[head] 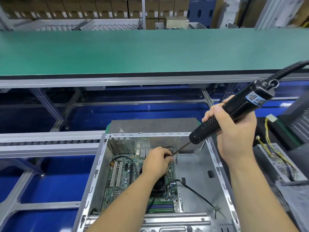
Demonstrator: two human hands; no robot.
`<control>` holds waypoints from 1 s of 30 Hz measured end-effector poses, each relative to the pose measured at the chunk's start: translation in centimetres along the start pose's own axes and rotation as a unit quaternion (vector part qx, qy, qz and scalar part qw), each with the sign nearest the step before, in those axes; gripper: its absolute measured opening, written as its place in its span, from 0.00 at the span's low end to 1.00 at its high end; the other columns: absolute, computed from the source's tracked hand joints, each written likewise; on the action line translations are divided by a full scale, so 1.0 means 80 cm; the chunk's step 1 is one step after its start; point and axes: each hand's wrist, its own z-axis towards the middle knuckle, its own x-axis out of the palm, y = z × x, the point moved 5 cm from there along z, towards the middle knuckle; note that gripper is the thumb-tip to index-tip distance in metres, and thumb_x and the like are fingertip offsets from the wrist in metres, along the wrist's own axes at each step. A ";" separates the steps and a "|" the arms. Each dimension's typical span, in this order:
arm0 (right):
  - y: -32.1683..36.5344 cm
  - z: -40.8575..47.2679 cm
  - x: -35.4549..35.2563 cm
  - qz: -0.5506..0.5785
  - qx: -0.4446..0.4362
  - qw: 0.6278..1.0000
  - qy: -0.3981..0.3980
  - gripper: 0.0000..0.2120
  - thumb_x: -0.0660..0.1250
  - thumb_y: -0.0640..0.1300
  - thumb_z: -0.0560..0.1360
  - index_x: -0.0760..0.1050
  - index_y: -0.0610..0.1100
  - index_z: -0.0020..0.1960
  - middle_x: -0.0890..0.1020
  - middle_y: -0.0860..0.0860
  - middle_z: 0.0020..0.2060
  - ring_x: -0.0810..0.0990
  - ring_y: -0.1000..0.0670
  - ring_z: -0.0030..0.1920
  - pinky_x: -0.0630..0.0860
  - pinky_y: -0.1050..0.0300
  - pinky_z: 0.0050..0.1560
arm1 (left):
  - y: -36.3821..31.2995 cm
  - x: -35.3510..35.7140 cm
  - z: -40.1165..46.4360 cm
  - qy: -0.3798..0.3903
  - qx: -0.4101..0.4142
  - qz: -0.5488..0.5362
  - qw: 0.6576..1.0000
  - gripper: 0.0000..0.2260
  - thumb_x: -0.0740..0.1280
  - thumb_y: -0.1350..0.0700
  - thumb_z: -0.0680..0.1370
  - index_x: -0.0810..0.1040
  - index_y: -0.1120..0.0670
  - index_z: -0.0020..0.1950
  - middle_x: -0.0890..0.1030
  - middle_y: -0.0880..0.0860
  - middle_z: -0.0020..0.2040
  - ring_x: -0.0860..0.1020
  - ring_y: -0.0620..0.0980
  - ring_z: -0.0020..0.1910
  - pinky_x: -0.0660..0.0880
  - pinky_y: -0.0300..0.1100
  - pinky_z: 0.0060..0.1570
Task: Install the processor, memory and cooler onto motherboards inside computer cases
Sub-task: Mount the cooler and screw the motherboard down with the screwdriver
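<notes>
Lower centre: green motherboard lying in the open grey steel case. Left hand pinching the bit tip over the cooler. Right hand wrapped round the black electric screwdriver. Probably screwing down the cooler; next, seating the bit squarely.

Bright even overhead light, soft shadows; wide-angle bending at edges, slight blur

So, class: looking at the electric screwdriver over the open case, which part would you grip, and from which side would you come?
Grip the electric screwdriver round its thick black barrel, above the vented nose, coming from the right, as the right hand does. It slants down-left into the computer case, and the left hand already occupies the bit tip.
</notes>
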 end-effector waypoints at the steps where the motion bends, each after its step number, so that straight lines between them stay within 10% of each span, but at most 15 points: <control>1: 0.000 0.000 0.000 0.002 0.000 1.000 0.000 0.07 0.71 0.44 0.73 0.75 0.56 0.46 0.80 0.49 0.33 0.78 0.37 0.39 0.76 0.26 0.51 | 0.000 0.000 0.000 -0.001 0.002 -0.002 1.000 0.05 0.70 0.50 0.78 0.85 0.47 0.51 0.81 0.44 0.50 0.77 0.46 0.48 0.75 0.42 0.52; 30: -0.005 -0.006 0.006 0.016 0.018 0.999 -0.021 0.08 0.71 0.45 0.72 0.73 0.50 0.48 0.80 0.48 0.33 0.78 0.37 0.39 0.75 0.26 0.51 | 0.011 0.004 0.000 0.008 -0.008 -0.079 0.997 0.18 0.71 0.58 0.77 0.74 0.39 0.60 0.77 0.30 0.42 0.72 0.37 0.37 0.76 0.42 0.46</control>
